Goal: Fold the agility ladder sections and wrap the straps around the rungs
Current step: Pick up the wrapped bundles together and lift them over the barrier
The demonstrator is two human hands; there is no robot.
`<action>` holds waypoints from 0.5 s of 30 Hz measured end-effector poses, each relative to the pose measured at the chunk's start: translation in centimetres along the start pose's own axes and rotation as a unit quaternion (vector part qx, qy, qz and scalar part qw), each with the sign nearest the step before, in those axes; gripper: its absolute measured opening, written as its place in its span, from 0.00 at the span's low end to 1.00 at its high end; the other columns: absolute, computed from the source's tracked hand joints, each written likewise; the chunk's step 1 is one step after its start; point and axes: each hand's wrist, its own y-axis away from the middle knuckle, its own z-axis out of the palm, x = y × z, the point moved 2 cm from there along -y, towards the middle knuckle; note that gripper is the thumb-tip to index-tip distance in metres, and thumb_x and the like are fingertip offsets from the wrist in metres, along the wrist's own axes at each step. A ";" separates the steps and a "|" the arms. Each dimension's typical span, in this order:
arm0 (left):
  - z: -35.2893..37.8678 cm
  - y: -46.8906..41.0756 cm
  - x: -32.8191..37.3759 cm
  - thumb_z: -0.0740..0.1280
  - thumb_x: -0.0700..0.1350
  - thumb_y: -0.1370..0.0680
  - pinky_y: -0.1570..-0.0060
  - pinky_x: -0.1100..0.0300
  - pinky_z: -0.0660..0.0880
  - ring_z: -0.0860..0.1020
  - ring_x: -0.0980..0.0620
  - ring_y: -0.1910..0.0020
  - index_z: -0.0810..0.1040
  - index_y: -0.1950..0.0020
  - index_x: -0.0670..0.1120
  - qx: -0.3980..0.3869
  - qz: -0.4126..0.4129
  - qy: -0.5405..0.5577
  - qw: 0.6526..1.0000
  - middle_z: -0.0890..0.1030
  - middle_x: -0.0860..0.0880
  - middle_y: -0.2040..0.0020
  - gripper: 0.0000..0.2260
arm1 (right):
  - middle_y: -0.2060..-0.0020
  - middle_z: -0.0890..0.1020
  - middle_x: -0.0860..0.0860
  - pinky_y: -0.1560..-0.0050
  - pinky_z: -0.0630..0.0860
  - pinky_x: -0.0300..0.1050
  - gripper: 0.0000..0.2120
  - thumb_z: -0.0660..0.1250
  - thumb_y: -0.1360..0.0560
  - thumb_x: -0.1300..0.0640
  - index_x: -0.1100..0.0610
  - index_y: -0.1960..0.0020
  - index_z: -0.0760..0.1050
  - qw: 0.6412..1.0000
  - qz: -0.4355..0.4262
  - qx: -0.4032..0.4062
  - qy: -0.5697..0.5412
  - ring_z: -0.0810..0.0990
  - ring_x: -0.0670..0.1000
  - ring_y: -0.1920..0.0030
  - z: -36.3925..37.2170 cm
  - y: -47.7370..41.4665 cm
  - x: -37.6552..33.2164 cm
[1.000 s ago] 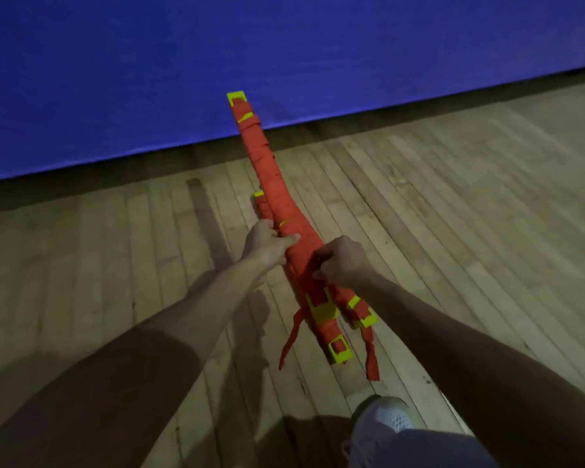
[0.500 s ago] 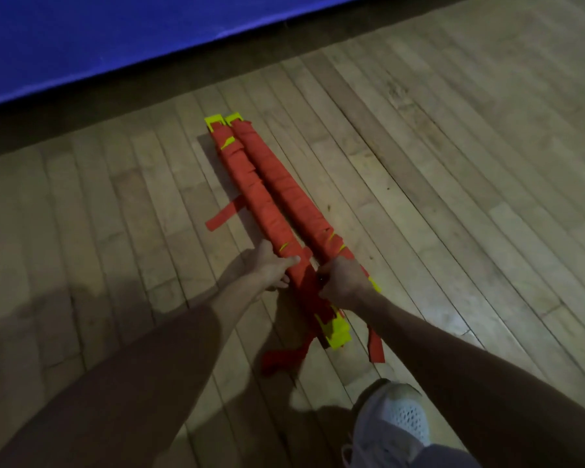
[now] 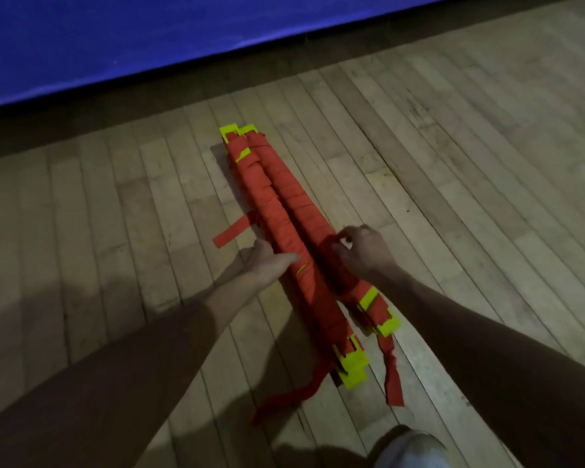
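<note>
**Red-orange agility ladder with neon-yellow rungs on a pale plank floor**

The agility ladder [image 3: 284,238] lies as two long bundles, both wound in red-orange straps [image 3: 306,211]. Their overlapping turns make slanting bands, darker in the creases. The rungs [image 3: 353,369] show neon yellow-green only at the bundle ends and in small slivers between the turns. The loose strap ends are the same plain red-orange. The wooden floor [image 3: 453,197] is pale tan, in narrow planks with dark seams, scuffed grey-brown in patches and shadowed dark toward its near edge. Along its far edge runs a dark brown strip [image 3: 81,125], below a plain deep-blue wall [image 3: 149,38]. At the near edge, a shoe [image 3: 409,450] shows pale grey-white.
</note>
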 end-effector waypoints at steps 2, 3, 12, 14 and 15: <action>-0.5 -1.3 0.6 0.72 0.52 0.27 0.51 0.60 0.75 0.78 0.45 0.44 0.72 0.35 0.40 0.016 -0.005 0.084 0.996 0.78 0.44 0.39 0.26 | 0.37 0.76 0.60 0.39 0.71 0.46 0.20 0.64 0.21 0.50 0.58 0.32 0.73 0.999 0.009 0.005 -0.054 0.77 0.59 0.39 0.8 -1.8 -0.3; -0.5 -1.8 0.8 0.71 0.52 0.26 0.52 0.59 0.75 0.78 0.46 0.45 0.74 0.35 0.41 0.022 -0.006 0.137 0.990 0.79 0.45 0.40 0.24 | 0.36 0.76 0.59 0.37 0.71 0.47 0.22 0.63 0.20 0.48 0.57 0.30 0.71 0.996 0.019 -0.001 -0.087 0.76 0.59 0.37 1.3 -2.5 -0.5; -0.9 -3.0 0.3 0.71 0.46 0.23 0.43 0.52 0.72 0.73 0.45 0.42 0.71 0.31 0.43 -0.017 -0.051 0.255 0.966 0.75 0.46 0.41 0.22 | 0.41 0.81 0.56 0.42 0.75 0.46 0.17 0.65 0.23 0.50 0.55 0.36 0.77 0.978 0.086 -0.018 -0.189 0.79 0.57 0.41 5.5 -3.7 -2.6; -1.5 -2.6 -0.5 0.71 0.44 0.24 0.40 0.50 0.71 0.72 0.45 0.43 0.72 0.32 0.43 -0.026 -0.063 0.261 0.963 0.74 0.46 0.44 0.21 | 0.44 0.83 0.55 0.42 0.77 0.49 0.17 0.65 0.22 0.47 0.56 0.39 0.79 0.972 0.100 -0.024 -0.209 0.81 0.56 0.43 5.7 -3.5 -2.8; -1.8 -2.4 -0.9 0.71 0.43 0.24 0.40 0.50 0.71 0.72 0.47 0.46 0.73 0.34 0.44 -0.029 -0.064 0.267 0.961 0.75 0.47 0.46 0.19 | 0.47 0.83 0.55 0.45 0.78 0.50 0.17 0.65 0.22 0.46 0.56 0.42 0.79 0.967 0.105 -0.024 -0.230 0.81 0.56 0.46 5.8 -3.3 -2.9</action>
